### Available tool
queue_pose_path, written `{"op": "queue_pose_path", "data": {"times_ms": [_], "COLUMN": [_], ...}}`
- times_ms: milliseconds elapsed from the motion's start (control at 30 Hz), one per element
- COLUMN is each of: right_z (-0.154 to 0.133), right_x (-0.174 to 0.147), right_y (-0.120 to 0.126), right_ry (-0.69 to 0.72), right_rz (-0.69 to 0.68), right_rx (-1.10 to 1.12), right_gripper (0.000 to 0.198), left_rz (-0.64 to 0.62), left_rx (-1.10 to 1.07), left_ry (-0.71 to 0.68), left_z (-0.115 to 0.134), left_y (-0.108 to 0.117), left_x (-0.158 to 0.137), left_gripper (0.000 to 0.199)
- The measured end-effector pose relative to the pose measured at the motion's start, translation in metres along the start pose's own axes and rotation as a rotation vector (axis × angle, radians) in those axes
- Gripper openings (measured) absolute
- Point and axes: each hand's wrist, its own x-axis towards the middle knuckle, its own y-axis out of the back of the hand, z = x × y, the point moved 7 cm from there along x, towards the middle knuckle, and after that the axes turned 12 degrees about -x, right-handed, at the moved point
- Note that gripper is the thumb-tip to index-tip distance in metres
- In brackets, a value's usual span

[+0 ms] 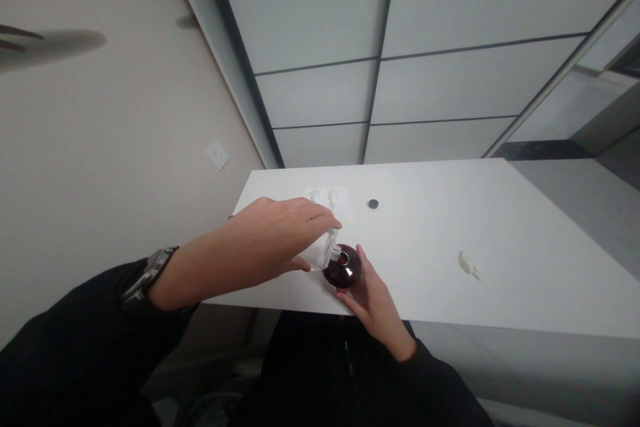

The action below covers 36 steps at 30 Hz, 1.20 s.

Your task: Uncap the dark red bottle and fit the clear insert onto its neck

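Observation:
My left hand (285, 230) is closed around a clear bottle (320, 252), which is tipped so that its neck points right. The mouth of that bottle is at the opening of a dark red-brown round bottle (344, 272). Whether liquid is flowing between the two is too small to make out. My right hand (373, 297) grips the dark bottle from its right and near side, close to the table's front edge. My left hand hides part of the clear bottle.
On the white table (420, 240) lie a small dark round cap (373, 203), a crumpled whitish piece (469, 265) to the right, and white pump-like pieces (330, 196) behind my left hand. A wall with a socket (218, 155) stands left; panelled doors (320, 100) stand behind.

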Motion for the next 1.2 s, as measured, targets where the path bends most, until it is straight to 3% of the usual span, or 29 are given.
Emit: {"op": "queue_pose_path", "data": {"times_ms": [1200], "right_z": [0.0020], "right_x": [-0.0009], "right_y": [-0.0017], "right_ry": [-0.023], "right_rz": [-0.004], "right_rx": [0.015], "right_gripper": [0.096], "left_rz": [0.046], "left_rx": [0.003], "left_ry": [-0.090], "left_z": [0.0032], "left_y": [0.0008], "left_x": [0.0022], "left_gripper": [0.049]}}
